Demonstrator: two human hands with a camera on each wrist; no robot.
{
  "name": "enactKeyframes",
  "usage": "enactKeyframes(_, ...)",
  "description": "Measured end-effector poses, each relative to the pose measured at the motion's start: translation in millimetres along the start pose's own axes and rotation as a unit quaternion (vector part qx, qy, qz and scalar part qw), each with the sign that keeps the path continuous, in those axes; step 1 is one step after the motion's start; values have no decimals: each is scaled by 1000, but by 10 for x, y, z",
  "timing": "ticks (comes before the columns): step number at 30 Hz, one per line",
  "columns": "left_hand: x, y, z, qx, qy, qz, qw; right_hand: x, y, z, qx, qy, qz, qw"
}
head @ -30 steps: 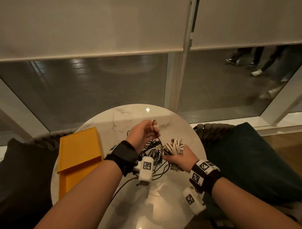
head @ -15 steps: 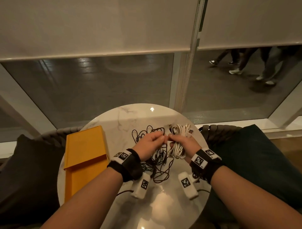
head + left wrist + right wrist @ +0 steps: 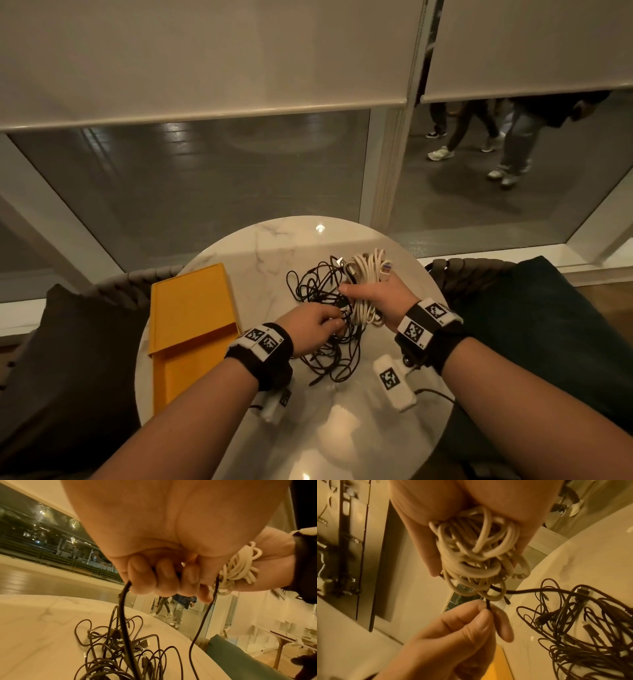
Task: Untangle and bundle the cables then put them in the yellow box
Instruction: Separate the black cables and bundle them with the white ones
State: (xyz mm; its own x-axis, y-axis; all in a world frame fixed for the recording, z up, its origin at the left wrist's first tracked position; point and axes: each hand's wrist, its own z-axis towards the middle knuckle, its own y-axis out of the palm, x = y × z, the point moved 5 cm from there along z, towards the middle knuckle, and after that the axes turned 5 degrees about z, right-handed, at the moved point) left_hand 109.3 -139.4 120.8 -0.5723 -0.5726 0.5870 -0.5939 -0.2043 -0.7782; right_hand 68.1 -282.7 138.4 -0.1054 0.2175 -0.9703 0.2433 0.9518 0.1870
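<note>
White cable bundle [image 3: 368, 284] sits clenched in the right hand [image 3: 380, 296], kept clear of the bench [image 3: 342, 428], while the left hand [image 3: 313, 325] pinches a black cable [image 3: 124, 615] to draw it from the tangle [image 3: 325, 308].

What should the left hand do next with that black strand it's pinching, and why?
Probably draw it gently down and away from the white bundle. The left hand pinches a black cable that runs up into the white coils gripped by the right hand, so the two look snagged there. The rest of the black tangle lies loose on the table.
</note>
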Motion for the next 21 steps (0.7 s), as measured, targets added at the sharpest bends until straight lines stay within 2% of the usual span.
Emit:
enactKeyframes(2, -19, -14, 17, 5, -8, -25, 1000, -21, 7, -35, 0, -24, -51, 998)
enactKeyframes(4, 3, -81, 45, 32, -13, -108, 994, 6, 15, -71, -12, -35, -93, 995)
enactKeyframes(8, 82, -202, 130, 68, -41, -340, 937, 67, -30, -171, -8, -40, -172, 984)
enactKeyframes(11, 160, -175, 196, 78, -63, -423, 901, 103, -141, -204, 9, -40, -190, 981)
enactKeyframes(13, 186, -163, 235, 109, -81, -515, 847, 120, -212, -224, 12, -38, -235, 971)
enactKeyframes(15, 208, -218, 247, 134, -79, -616, 772, 198, -276, -221, 3, -24, -289, 957)
enactKeyframes(16, 209, -253, 252, 143, -75, -638, 753, 227, -297, -229, -2, -15, -308, 951)
enactKeyframes(17, 203, -285, 258, 149, -75, -632, 757, 248, -317, -240, -6, -6, -322, 947)
enactKeyframes(18, 192, -308, 264, 155, -77, -597, 784, 267, -343, -244, -10, 1, -326, 945)
enactKeyframes(19, 197, -324, 265, 160, -80, -539, 823, 279, -375, -245, -10, 11, -322, 947)
enactKeyframes(21, 235, -319, 259, 161, -70, -427, 887, 279, -470, -247, 20, 31, -270, 962)
